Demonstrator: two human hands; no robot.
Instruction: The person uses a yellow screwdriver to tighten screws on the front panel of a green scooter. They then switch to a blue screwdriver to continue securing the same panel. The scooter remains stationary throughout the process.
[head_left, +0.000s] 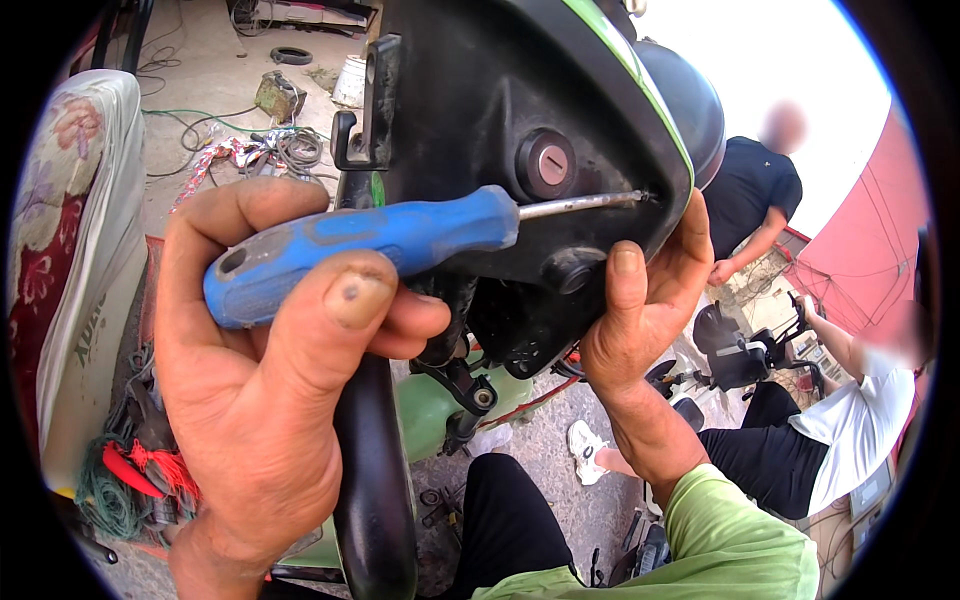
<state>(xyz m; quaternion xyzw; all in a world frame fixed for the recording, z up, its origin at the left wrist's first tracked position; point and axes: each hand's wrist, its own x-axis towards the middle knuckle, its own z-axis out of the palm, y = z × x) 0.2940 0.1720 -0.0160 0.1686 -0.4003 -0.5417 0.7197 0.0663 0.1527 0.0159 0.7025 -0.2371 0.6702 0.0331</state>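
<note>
1. Screwdriver (370, 245): blue handle, thin shaft lying near level, tip at a small screw spot on the right edge of the black scooter panel (500, 90), just under the green stripe.
2. Risk: the tip looks barely seated; if the shaft tilts off axis it could slip and scratch the panel or jab the right hand (645, 310), which sits directly beside the tip.
3. Risk: push is sideways, so the panel may flex or swing unless it is braced.
4. Left hand (270, 380): fingers wrapped tight round the handle, thumb (345, 310) across the front, wrist low, palm turned toward the camera.
5. Right hand: fingers hooked on the panel's lower right edge, thumb up on its face, pinching the panel, green sleeve (720, 530) below.
6. Lock cylinder (545, 163) sits just above the shaft.
7. 2 other people are at the right, well apart.
</note>
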